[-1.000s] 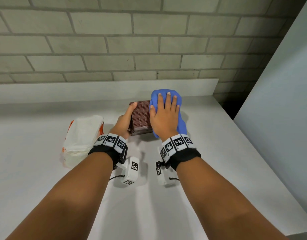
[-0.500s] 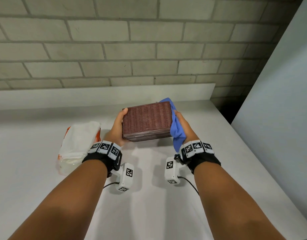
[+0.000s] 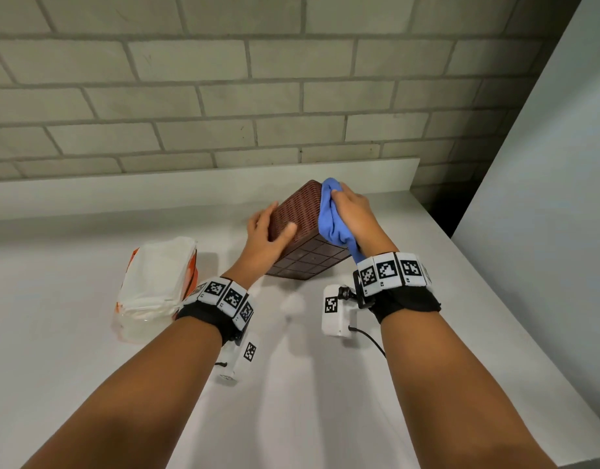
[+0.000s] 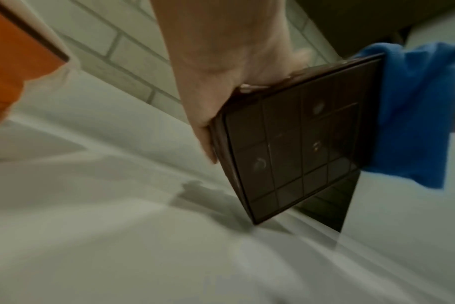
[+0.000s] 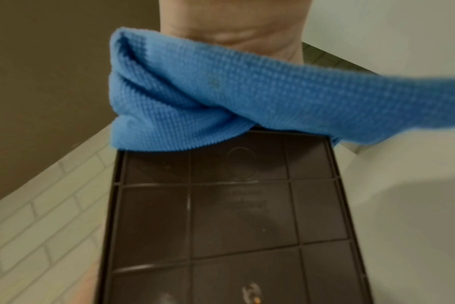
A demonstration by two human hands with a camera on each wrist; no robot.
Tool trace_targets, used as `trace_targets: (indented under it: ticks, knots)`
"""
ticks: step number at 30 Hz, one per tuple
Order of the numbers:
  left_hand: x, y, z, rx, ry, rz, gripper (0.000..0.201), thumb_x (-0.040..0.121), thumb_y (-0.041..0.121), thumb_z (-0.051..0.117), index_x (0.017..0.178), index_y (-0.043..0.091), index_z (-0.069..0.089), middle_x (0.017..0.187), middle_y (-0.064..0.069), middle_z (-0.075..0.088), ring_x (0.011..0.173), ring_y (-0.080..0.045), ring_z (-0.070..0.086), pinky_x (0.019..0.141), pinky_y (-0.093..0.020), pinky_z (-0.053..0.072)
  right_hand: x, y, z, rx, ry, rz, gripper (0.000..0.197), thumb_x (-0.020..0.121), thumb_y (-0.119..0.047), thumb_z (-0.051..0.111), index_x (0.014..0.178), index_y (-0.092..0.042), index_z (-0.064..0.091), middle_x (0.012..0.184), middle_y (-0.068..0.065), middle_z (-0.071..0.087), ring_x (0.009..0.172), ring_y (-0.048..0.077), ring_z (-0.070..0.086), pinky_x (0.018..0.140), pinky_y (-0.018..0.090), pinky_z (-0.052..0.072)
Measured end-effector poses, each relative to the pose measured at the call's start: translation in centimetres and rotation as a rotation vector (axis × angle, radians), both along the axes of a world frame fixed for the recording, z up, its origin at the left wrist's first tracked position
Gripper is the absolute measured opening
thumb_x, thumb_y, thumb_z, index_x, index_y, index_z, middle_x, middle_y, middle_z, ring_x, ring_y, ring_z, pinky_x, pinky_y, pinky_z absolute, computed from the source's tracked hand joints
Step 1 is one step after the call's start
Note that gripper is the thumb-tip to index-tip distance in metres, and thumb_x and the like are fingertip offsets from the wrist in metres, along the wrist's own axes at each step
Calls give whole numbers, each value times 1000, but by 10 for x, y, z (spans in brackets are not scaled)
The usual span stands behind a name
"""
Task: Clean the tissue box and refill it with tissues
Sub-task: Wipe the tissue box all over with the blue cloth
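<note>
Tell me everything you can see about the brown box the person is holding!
The tissue box is dark brown, with woven, basket-like sides and a smooth plastic underside marked with a grid of squares. It is tipped up, its underside facing the person, with one lower corner at or just above the white counter. The left hand grips one side, thumb on the weave. The right hand presses a blue cloth against the opposite side.

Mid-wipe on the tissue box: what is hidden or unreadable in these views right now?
- Tissue box top and opening: turned away in all three views; only the gridded base and woven sides show.
- Right hand fingertips: buried in the blue cloth, head view.
- Left hand fingers: behind the box, head view; motion blur in the left wrist view.
- Tissue pack print: too small; cut off by the left wrist frame edge.
</note>
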State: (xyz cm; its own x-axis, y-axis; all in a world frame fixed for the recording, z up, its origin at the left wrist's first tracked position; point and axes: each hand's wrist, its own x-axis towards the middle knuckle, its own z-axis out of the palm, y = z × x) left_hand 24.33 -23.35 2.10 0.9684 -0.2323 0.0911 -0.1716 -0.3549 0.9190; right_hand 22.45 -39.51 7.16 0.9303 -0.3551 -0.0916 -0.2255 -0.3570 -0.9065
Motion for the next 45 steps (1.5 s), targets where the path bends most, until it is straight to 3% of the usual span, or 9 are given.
trace_targets:
  ticks: [5,10,17,21,24,33,37,41,45]
  knots:
    - [-3,-3,-1,137,9,-184,132,42,62,68,149,22,3,148,-2,14,134,-19,28,113,-38,30,-2,3,15,-238,106,-22,49,96,-40,25,144,-34,31,144,13,34,127,37,38,105,45,29]
    - [-4,-3,-6,144,23,-204,135,37,56,78,144,17,5,143,-7,27,133,-24,35,108,-46,39,-13,18,18,-408,124,22,50,98,-39,23,147,-34,22,155,9,17,134,38,25,107,51,25]
    - [-7,-1,2,85,-50,-293,115,62,4,84,145,8,4,144,2,26,132,-12,37,99,-17,39,-22,55,18,-747,154,161,63,98,-49,22,153,-23,6,160,15,-6,144,47,-10,116,60,-1]
    - [-8,5,1,-1,-73,-357,103,68,-15,74,143,1,4,142,2,31,116,20,43,87,1,38,-18,52,19,-843,54,325,61,97,-53,24,152,-31,10,162,6,-1,147,38,-11,117,54,-5]
    - [-4,8,-1,-9,-40,-336,108,61,-6,83,141,6,11,138,2,33,124,-5,42,87,0,40,-13,33,20,-877,29,395,54,98,-50,25,150,-39,15,162,-1,8,149,28,-5,118,49,-2]
    - [3,14,-3,-27,91,-341,125,56,11,86,149,18,3,138,12,30,126,-1,38,105,-22,36,-13,-11,15,-321,-81,365,47,101,-22,39,148,-23,33,159,6,18,145,22,24,114,27,22]
    - [5,10,-3,-142,123,-380,111,70,-17,71,149,17,0,126,22,36,99,28,46,77,0,44,-12,-15,14,-173,-119,306,46,101,-13,37,147,-15,35,152,11,35,138,27,38,104,16,30]
    - [5,8,0,-161,135,-370,114,67,-13,76,150,19,4,142,6,33,117,-2,48,82,-6,48,-12,6,18,-676,61,305,50,100,-36,31,148,-39,21,161,7,6,146,38,6,117,53,19]
    - [2,14,-1,-153,143,-383,123,51,12,86,148,28,12,147,4,38,131,-14,43,101,-29,47,-16,34,16,-908,44,381,59,94,-58,28,149,-44,12,161,2,4,147,37,-3,116,59,9]
